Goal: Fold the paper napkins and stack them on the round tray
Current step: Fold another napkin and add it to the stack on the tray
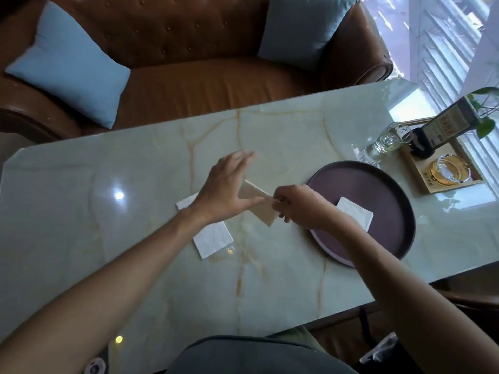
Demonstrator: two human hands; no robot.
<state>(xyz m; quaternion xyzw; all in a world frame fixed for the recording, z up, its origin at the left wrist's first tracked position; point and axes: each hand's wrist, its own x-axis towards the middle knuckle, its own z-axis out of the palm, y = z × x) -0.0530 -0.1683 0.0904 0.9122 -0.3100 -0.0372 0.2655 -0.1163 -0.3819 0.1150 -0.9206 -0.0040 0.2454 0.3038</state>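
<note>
A folded white napkin [259, 203] hangs above the marble table between my hands. My right hand [299, 205] pinches its right edge. My left hand [226, 188] has straight fingers and thumb spread along the napkin's left side, touching it. More white napkins [212, 237] lie flat on the table under my left wrist. A round dark purple tray [378, 184] sits to the right, with one folded napkin [356, 211] lying on it, partly hidden by my right forearm.
A wooden tray [426, 182] at the far right carries a glass ashtray [449, 170] and a dark sign stand [442, 125]. A clear glass bottle [386, 143] lies just behind the round tray. A brown leather sofa [202, 85] with blue cushions faces the table.
</note>
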